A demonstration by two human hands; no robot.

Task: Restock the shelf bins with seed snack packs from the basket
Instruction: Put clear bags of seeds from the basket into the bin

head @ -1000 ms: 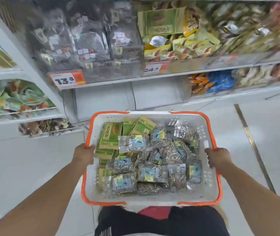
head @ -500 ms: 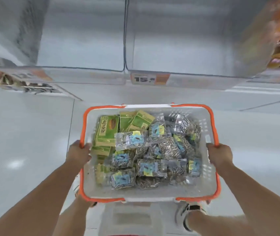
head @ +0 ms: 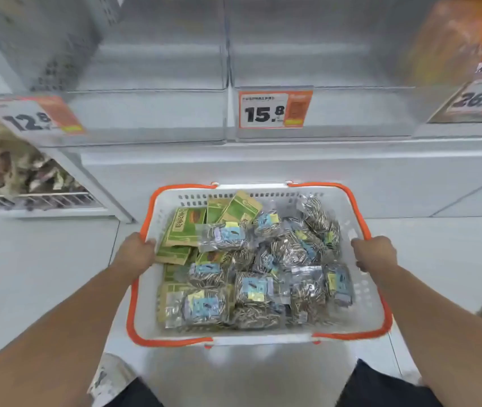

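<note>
I hold a white basket [head: 363, 315] with an orange rim low in front of me. My left hand [head: 135, 254] grips its left rim and my right hand [head: 376, 252] grips its right rim. Inside lie several clear sunflower seed packs [head: 251, 289] with blue and yellow labels, and several green and tan snack packs [head: 185, 227] on the left side. Straight ahead stand two clear shelf bins, the left bin [head: 151, 116] and the right bin [head: 351, 113], with nothing visible inside them. The right bin carries a 15.8 price tag [head: 275, 110].
A 12.8 price tag [head: 33, 118] sits at the left, above a low wire shelf [head: 43, 198] of brownish packs. Orange packs [head: 468, 39] and another price tag [head: 477, 98] fill the bin at the right. Pale floor tiles surround the basket. My knees show below.
The view has dropped from the stocked upper shelves to the lowest bins, which now loom closer. The basket stays in both hands and has come nearer to the bins.
</note>
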